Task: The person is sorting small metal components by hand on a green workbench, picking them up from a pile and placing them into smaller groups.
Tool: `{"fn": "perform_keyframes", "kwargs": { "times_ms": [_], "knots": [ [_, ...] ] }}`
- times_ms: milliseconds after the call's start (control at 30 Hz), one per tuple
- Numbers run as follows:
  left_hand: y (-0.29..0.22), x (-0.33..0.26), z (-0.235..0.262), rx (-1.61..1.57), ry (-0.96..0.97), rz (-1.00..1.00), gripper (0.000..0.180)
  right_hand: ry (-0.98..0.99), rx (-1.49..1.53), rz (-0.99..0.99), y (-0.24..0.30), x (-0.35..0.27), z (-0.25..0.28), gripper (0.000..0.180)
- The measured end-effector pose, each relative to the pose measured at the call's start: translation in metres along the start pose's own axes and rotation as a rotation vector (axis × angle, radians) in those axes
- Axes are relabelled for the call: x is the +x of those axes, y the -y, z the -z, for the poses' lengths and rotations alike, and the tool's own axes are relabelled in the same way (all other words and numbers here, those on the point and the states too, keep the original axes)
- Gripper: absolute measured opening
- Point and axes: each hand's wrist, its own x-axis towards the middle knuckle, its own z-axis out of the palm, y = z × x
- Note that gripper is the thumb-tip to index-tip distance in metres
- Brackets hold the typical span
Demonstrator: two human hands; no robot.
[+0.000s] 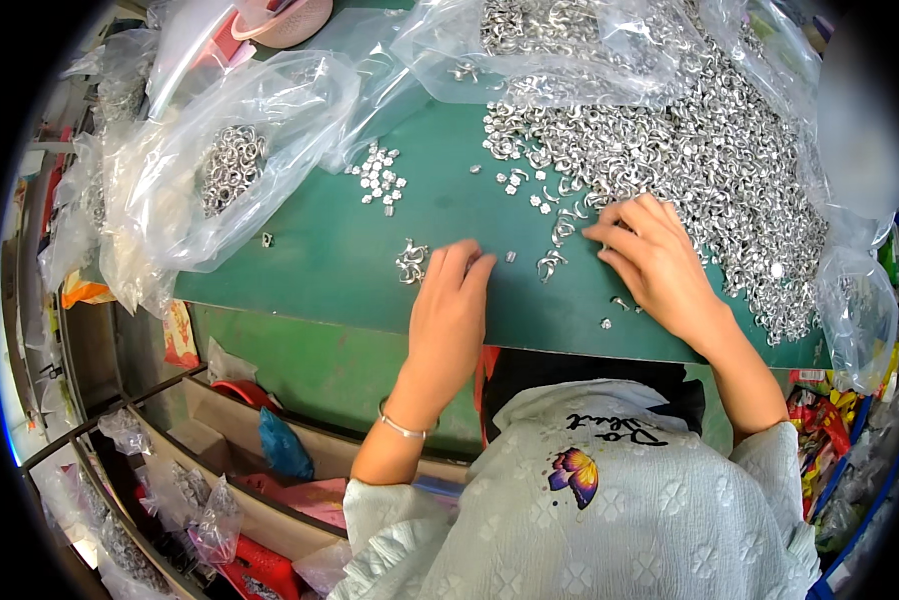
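Note:
A large heap of small curved silver metal pieces [710, 140] covers the right and far part of the green table. My right hand [658, 265] is at the heap's near left edge, palm down, thumb and fingers apart, the tips over the pieces. My left hand [450, 305] is bent over the table nearer the middle, fingers curled and drawn together; whatever is under the fingertips is hidden. Touching or just beside its fingers lies a small cluster of curved silver pieces [411, 262]. Between the hands are a few loose curved pieces [551, 264] and a tiny silver bead [511, 257].
A group of small flower-shaped silver pieces [378, 175] lies farther left. Beyond it, a clear plastic bag [300, 110] holds silver rings [233, 168]. Another clear bag [440, 50] overlaps the heap. A pink basket [288, 22] stands at the back. Below the table's left edge is an open drawer [240, 430].

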Motion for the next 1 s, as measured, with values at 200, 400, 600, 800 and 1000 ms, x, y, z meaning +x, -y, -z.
{"fn": "perform_keyframes", "kwargs": {
  "times_ms": [200,400,600,800,1000],
  "knots": [
    [-0.025,-0.027,-0.024,-0.151,-0.077,-0.046,0.028,-0.07,-0.028,0.017,0.011,0.001,-0.019,0.034],
    [-0.06,-0.027,-0.049,-0.319,-0.041,-0.066,0.028,-0.072,-0.023,0.078,0.01,0.0,-0.013,0.022],
    [-0.068,-0.027,-0.059,-0.361,-0.041,-0.058,0.028,-0.089,-0.088,0.149,0.004,-0.011,-0.019,0.015],
    [-0.069,-0.028,-0.061,-0.371,-0.056,-0.046,0.028,-0.139,-0.007,0.079,0.005,-0.026,-0.015,0.023],
    [-0.073,-0.023,-0.061,-0.363,-0.06,-0.08,0.025,-0.093,-0.093,0.183,0.004,-0.006,-0.027,0.027]
  ]
}}
